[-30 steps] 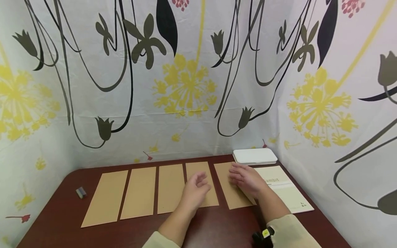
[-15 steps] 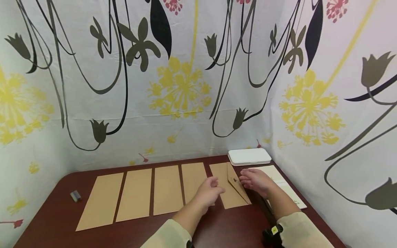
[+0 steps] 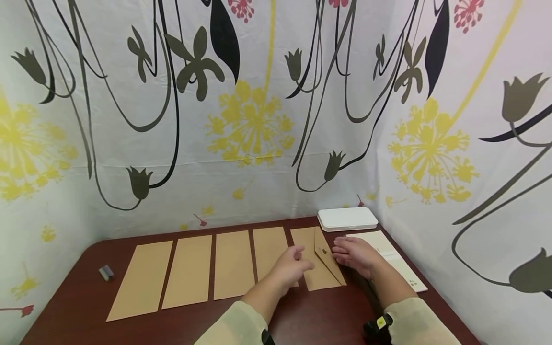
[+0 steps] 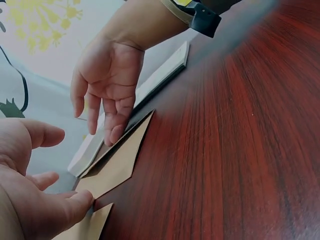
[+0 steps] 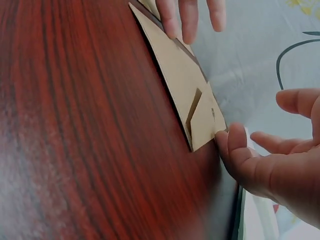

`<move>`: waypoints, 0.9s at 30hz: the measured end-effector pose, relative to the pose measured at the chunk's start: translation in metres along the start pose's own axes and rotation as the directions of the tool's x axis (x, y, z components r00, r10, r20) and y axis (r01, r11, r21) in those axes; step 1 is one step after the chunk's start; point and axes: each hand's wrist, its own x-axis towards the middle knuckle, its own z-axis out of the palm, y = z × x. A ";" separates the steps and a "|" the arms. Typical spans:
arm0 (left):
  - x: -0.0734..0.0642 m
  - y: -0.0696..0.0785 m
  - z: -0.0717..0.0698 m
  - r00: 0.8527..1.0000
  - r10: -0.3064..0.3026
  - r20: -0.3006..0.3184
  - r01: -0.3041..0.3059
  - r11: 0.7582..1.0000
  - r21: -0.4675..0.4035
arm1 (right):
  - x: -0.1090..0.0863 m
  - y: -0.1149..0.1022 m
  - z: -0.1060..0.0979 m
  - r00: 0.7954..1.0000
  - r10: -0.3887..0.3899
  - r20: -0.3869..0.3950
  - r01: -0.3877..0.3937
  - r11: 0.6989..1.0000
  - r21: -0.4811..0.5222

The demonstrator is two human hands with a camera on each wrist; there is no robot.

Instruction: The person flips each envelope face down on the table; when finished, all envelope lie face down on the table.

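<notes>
A brown paper envelope (image 3: 322, 275) lies at the right end of a row of several, its flap side up and the flap slightly raised. My left hand (image 3: 285, 269) is at its left edge, fingers loosely bent and holding nothing. Across from it my right hand (image 3: 359, 256) has its fingertips at the envelope's right edge, near the flap, without gripping. In the right wrist view the flap (image 5: 204, 117) stands a little off the envelope's body. The other envelopes (image 3: 235, 266) lie flat to the left; my left hand partly covers the nearest one.
A white flat case (image 3: 347, 219) sits at the back right against the patterned cloth wall. In front of it is a pale notebook (image 3: 407, 270), partly behind my right arm. A small grey block (image 3: 106, 273) lies at the far left of the dark red table (image 3: 189, 328).
My right hand has come off the top of the right-end envelope to its right edge, uncovering the flap. My left hand has shifted right, towards the same envelope. The view has turned slightly.
</notes>
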 end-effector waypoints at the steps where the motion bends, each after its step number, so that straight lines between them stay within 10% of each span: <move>1: 0.000 0.000 0.000 1.000 0.012 0.003 -0.012 1.000 0.010 | 0.000 0.001 -0.001 1.000 -0.007 -0.001 0.007 1.000 0.001; 13: 0.002 0.002 0.011 1.000 0.002 0.014 -0.001 0.997 -0.077 | -0.004 -0.007 0.010 0.981 -0.182 0.074 0.180 0.983 0.038; 27: 0.001 0.005 0.013 0.999 0.052 -0.012 -0.054 0.976 -0.211 | -0.008 -0.009 0.052 0.981 -0.131 0.142 0.106 0.980 0.171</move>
